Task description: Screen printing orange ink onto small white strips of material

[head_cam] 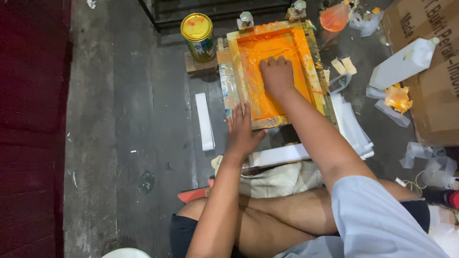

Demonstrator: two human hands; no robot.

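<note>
I take the wooden printing frame (277, 76) as my landmark; it lies flat on the grey floor (124, 143) straight ahead of my crossed legs. Its mesh is flooded with orange ink (267, 48), spread across almost the whole inside and thickest toward the far edge.

My right hand (276, 75) sits inside the frame near its middle, knuckles up, fingers curled down and pressing on the inked mesh. Whatever is under the palm is hidden, so I cannot tell whether the hand grips a tool or only pushes flat. My left hand (242, 130) lies on the near left corner of the frame, fingers spread wide and holding nothing, bracing the wood.

I judge the ink already laid out and a stroke under way, the right hand being partway between the far and near edges. The frame is down, so no print shows.

Just beyond the frame's far left corner stands a yellow-lidded can (198, 36) on a small wooden block. Left of the frame, apart from it, lies a white strip (205, 120). Right of the frame lie stacked white sheets (355, 126), and farther right a white plastic jug (403, 63) rests on a cardboard box (432, 95). Past the frame's far right corner sits an orange-stained bag (334, 17).
</note>
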